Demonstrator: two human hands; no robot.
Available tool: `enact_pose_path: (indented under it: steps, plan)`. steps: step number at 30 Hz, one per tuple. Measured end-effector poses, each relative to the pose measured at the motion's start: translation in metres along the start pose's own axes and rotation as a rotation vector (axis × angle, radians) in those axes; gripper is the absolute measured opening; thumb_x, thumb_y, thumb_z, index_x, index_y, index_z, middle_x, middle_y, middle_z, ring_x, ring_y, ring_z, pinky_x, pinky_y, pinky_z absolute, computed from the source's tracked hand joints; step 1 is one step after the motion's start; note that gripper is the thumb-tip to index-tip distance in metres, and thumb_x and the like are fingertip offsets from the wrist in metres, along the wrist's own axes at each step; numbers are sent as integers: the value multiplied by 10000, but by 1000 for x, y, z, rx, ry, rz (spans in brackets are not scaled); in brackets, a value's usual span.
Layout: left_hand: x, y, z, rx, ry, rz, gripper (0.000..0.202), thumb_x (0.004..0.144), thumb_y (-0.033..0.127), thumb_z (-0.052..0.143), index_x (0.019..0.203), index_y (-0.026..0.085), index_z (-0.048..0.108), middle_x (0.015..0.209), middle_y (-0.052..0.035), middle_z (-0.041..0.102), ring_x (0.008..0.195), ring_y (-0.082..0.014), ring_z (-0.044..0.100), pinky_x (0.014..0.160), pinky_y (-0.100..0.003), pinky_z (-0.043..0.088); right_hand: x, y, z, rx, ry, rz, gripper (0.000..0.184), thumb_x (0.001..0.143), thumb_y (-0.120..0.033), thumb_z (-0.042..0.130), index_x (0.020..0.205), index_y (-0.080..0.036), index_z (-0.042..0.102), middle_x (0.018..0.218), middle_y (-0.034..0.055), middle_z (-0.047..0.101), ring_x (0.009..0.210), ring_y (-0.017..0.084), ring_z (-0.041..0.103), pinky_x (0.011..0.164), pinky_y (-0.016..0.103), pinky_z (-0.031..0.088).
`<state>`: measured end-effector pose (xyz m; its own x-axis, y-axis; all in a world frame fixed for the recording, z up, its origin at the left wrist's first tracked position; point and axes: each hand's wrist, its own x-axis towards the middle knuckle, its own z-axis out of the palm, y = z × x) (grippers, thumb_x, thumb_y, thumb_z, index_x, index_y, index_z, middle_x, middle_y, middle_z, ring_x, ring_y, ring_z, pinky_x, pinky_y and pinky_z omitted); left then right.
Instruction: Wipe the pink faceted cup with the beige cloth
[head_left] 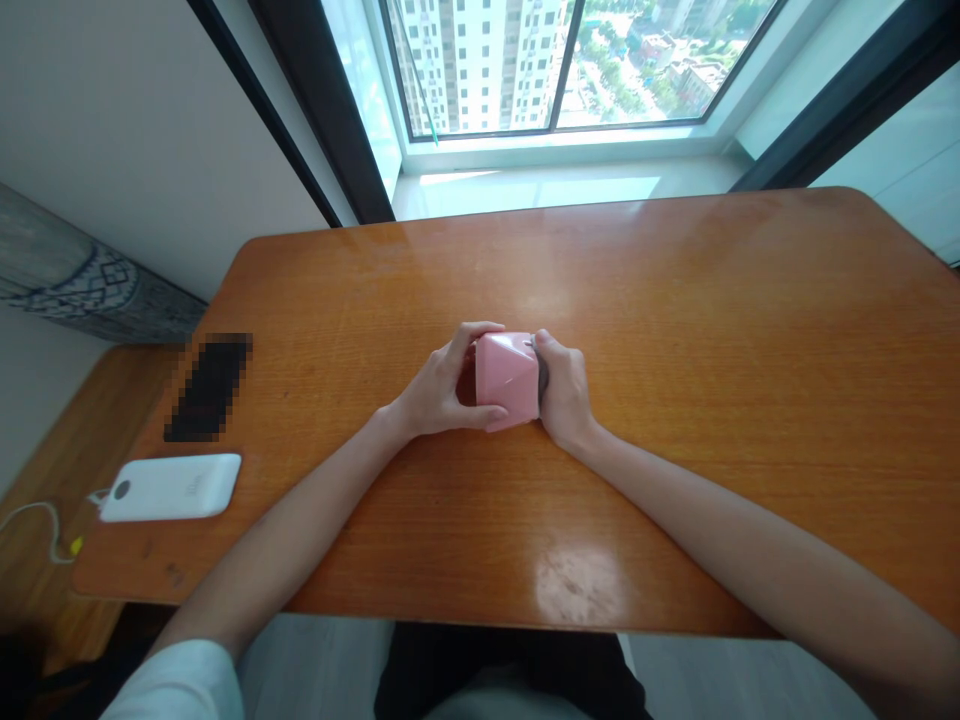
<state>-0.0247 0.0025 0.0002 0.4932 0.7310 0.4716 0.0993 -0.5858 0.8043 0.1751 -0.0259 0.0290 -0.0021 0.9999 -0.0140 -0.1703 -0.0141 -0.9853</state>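
A small, glossy pink box with faceted sides (507,380) is at the middle of the wooden table (720,330). My left hand (448,388) grips it from the left, with the thumb along its near side and a finger over its far edge. On the box's right side is a dark grey part (543,372), mostly hidden by my right hand (567,390). The fingers of that hand are curled round the grey part, and its thumb lies on top. What kind of device the box is, I cannot tell.
At the table's left side lies a white power bank (172,488) with a white cable (52,520) running off the edge. Behind it is a dark, pixelated rectangle (210,388). A window (555,70) is beyond the far edge, and a patterned grey cloth (97,270) hangs at left.
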Motion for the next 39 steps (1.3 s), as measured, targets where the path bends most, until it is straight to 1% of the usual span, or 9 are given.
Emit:
enact_pose_path:
  steps: [2,4,6,7,14,19,24,31,39]
  plan:
    - [1,0,-1,60,-14,42,1042,781,763,878,1593,263,459,1484,-176,667,1239,-344,738,1020,-475,627,1,0,0,-4,9,3,608,984,-706,616,618,-229,530,586,-35,486,542,111,402,522,275,317]
    - [2,0,-2,123,-13,122,1066,829,788,824,1659,266,405,1664,-216,524,1529,-425,563,1241,-606,512,2,1,-1,-7,20,4,604,980,-691,631,608,-232,504,576,-41,467,536,106,383,516,277,302]
    - [3,1,-3,176,-6,217,1070,875,771,791,1713,285,337,1761,-216,410,1667,-444,397,1344,-675,388,3,1,-1,4,20,-5,590,982,-673,639,613,-232,510,576,-44,462,538,106,383,518,276,305]
    - [3,2,-3,200,-5,257,1067,892,751,787,1732,301,307,1782,-208,383,1682,-439,377,1351,-683,378,3,2,-1,12,18,-10,580,985,-666,638,620,-230,523,580,-44,467,543,107,391,522,276,314]
    - [1,2,2,386,-24,385,1245,770,766,897,1756,368,249,1829,-192,296,1654,-436,429,1284,-653,489,4,3,-1,20,-4,10,555,1001,-655,605,656,-220,594,599,-34,522,545,111,429,527,280,336]
    - [4,1,3,456,5,454,1232,759,766,909,1734,365,272,1766,-202,391,1637,-416,459,1277,-660,503,5,2,0,19,10,25,565,993,-654,604,628,-227,540,580,-37,501,539,109,409,520,284,328]
    - [8,6,4,512,39,475,1156,775,718,924,1688,329,332,1637,-210,514,1518,-386,569,1208,-625,574,7,2,-1,15,10,19,547,996,-644,602,647,-224,562,596,-36,514,540,108,423,519,283,335]
    - [7,15,5,504,60,388,1098,753,732,927,1628,310,414,1550,-190,572,1421,-367,632,1137,-571,625,4,-1,0,-12,-4,-14,518,1013,-617,565,685,-220,626,606,-25,567,547,115,462,517,270,355]
    - [10,34,11,439,91,222,987,735,669,955,1527,280,514,1496,-162,627,1391,-355,668,1153,-521,604,5,-1,-1,-71,24,-54,566,1016,-652,553,632,-237,513,581,-39,498,524,101,399,499,266,318]
